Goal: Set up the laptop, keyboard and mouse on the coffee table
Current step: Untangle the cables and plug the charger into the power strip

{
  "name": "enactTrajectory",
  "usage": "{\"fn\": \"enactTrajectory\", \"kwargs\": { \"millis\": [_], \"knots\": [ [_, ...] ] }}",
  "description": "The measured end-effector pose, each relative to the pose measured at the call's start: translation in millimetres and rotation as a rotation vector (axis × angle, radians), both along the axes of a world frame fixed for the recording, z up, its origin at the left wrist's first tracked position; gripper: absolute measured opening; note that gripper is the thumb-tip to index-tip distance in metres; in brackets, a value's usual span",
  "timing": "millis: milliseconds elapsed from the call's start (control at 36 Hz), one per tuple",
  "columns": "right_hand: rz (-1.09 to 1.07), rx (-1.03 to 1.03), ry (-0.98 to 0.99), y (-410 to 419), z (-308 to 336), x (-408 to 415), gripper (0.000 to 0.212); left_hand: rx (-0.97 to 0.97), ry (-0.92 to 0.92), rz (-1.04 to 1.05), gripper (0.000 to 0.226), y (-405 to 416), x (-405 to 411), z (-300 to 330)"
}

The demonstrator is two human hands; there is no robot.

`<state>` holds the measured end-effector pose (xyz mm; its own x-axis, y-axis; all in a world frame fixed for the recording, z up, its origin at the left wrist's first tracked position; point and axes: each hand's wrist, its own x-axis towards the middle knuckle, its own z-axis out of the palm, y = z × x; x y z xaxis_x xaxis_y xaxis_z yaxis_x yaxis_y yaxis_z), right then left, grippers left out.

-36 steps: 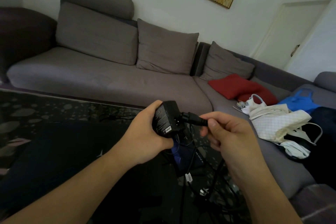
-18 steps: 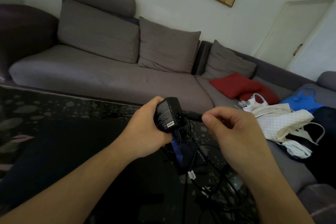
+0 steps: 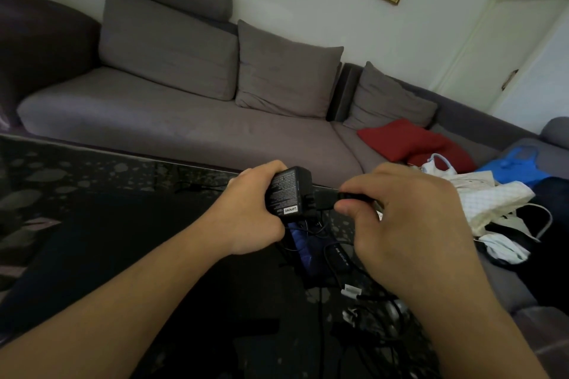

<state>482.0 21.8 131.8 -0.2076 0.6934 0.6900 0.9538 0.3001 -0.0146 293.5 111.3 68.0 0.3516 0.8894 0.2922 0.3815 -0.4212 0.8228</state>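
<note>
My left hand (image 3: 246, 212) grips a black Lenovo power adapter (image 3: 288, 192) above the dark glass coffee table (image 3: 92, 181). My right hand (image 3: 400, 218) pinches the black power cord plug (image 3: 326, 198), which sits against the adapter's right side. Below the hands lie tangled black cables (image 3: 375, 317) and a small black device (image 3: 338, 255) on something blue (image 3: 300, 240). A large dark flat shape (image 3: 107, 255) lies on the table at left; I cannot tell what it is. No keyboard or mouse shows clearly.
A grey corner sofa (image 3: 184, 120) runs behind the table. On its right part lie a red cushion (image 3: 409, 141), white bags and cloths (image 3: 492, 203) and a blue bag (image 3: 520, 163). A white door (image 3: 505, 49) stands at far right.
My right hand has pushed the cord plug leftward, closer into the adapter. Both hands rose slightly in view and moved nearer each other.
</note>
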Motion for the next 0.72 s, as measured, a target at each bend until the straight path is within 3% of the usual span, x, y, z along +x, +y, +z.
{"fn": "enactTrajectory", "kwargs": {
  "millis": [222, 417, 556, 722],
  "knots": [
    [0.01, -0.147, 0.081, 1.9, -4.3, -1.6, 0.008, 0.053, 0.119, 0.026, 0.056, 0.2, 1.1, -2.0],
    [-0.06, -0.089, 0.058, 8.3, -11.7, -7.4, 0.018, -0.021, 0.168, 0.047, 0.058, -4.6, 5.2, -3.8],
    [-0.017, -0.063, 0.017, 8.1, -10.8, -10.6, 0.01, -0.087, 0.162, 0.059, 0.058, -4.8, 7.4, -2.1],
    [-0.021, -0.176, 0.152, 15.1, -15.8, 0.4, 0.021, -0.114, 0.211, 0.086, 0.061, -6.9, 10.1, -0.7]
  ]
}}
